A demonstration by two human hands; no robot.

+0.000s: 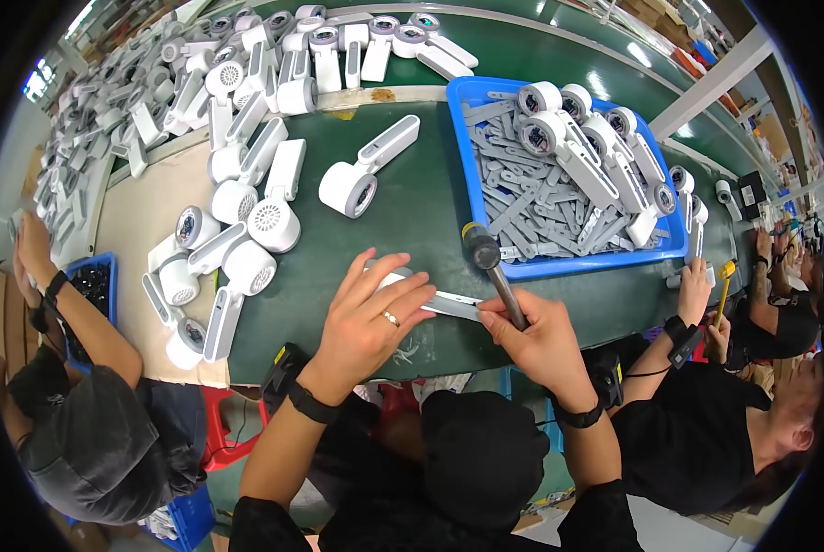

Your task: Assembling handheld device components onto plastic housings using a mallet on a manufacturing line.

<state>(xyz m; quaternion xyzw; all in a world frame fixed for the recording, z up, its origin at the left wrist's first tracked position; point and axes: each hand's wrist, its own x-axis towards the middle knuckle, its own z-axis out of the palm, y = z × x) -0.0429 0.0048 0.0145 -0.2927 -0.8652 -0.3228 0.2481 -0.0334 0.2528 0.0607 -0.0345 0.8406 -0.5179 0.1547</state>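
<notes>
Left hand (364,317): fingers half-curled, holding white fan (454,305); right hand (539,339): closed round hammer (495,262). Upper right: blue tray (573,269) holds grey strips (533,210), other fans (573,164).

A green worktop (426,202) fills an indoor workshop's foreground, a second green surface (522,55) behind it gleaming with white reflections (639,55). A white post (715,81) stands at right; a red stool (214,414) sits by the near edge.

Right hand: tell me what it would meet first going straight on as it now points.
The right hand would probably meet the blue tray at its near rim, though depth is unclear.
</notes>
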